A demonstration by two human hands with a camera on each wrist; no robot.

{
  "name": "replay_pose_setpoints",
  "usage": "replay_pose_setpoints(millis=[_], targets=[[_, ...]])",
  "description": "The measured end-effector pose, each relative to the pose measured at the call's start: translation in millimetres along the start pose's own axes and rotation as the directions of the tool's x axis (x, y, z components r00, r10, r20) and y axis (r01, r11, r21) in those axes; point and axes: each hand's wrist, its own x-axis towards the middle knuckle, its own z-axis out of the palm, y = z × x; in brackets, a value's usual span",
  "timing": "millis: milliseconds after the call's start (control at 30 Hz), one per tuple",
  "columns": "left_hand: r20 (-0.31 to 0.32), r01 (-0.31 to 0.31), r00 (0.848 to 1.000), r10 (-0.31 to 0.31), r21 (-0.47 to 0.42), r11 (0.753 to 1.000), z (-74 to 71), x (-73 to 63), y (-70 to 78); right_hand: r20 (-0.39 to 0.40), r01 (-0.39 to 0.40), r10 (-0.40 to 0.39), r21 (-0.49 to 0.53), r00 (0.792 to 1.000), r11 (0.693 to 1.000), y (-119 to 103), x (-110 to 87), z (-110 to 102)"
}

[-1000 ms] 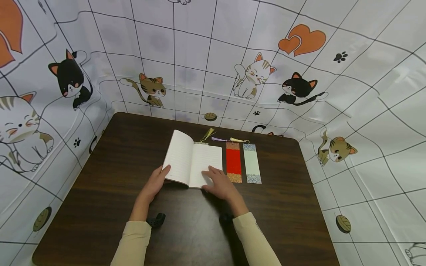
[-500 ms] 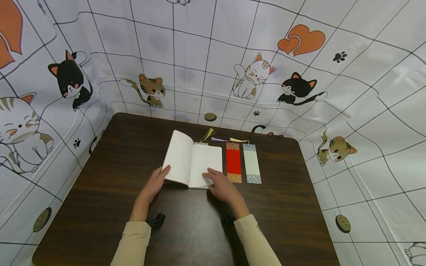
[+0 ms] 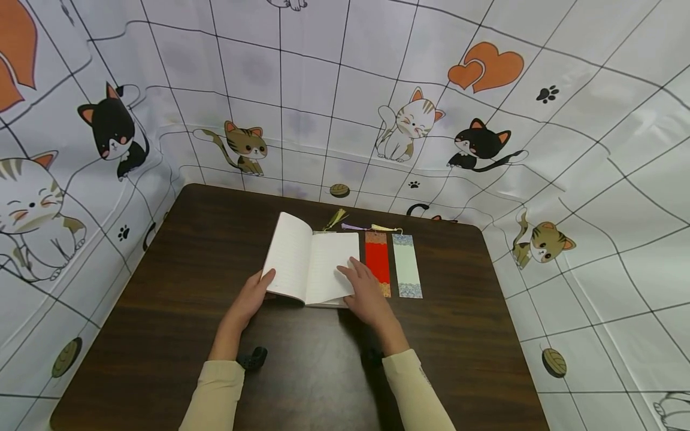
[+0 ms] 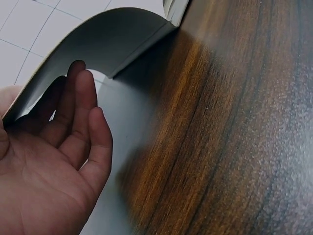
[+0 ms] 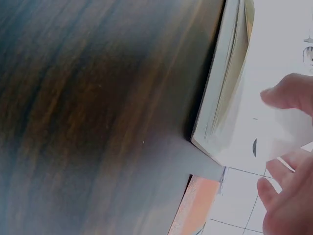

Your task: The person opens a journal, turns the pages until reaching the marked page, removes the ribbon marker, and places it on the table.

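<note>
One left hand (image 3: pixel 254 291) is pinching the open, white-paged, dark-covered notebook (image 3: pixel 287 260) left of the gold-ended, rectangular red bookmark (image 3: pixel 377 258), while the right hand (image 3: pixel 372 299) is lying spread about a raised white page (image 3: pixel 327 278), pinching or not I cannot tell, and uneven pulling could be creasing it.

On the table (image 3: pixel 162 329), two bookmarks (image 3: pixel 406 263) lie right of the notebook (image 3: pixel 327 254) (one tassel (image 3: pixel 335 219) behind it).
</note>
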Motion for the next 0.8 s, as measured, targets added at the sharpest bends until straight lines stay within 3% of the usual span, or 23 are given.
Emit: replay_pose_setpoints(millis=[200, 300, 433, 533, 800], targets=[[0.002, 0.003, 1.000, -0.003, -0.017, 1.000, -1.1, -0.2, -1.5, -0.178, -0.051, 0.078, 0.150, 0.981, 0.987, -4.1, 6.8, 4.0], [-0.001, 0.008, 1.000, -0.008, -0.020, 1.000, -0.7, -0.6, -1.6, -0.213, -0.036, 0.093, 0.258, 0.973, 0.966, -7.8, 11.5, 7.8], [-0.005, 0.013, 1.000, -0.013, -0.015, 1.000, 0.0, -0.8, -1.1, -0.177, -0.029, 0.104, 0.382, 0.979, 0.924, -13.7, 16.6, 14.7], [-0.008, 0.015, 1.000, -0.015, -0.018, 1.000, 0.1, -1.5, 0.3, -0.123, -0.044, 0.105, 0.417, 0.987, 0.908, -19.5, 19.9, 20.8], [-0.008, 0.018, 1.000, -0.019, -0.027, 0.999, -1.1, -1.1, 0.0, -0.011, -0.012, 0.017, 0.367, 1.000, 0.930, -41.2, 20.9, 32.5]])
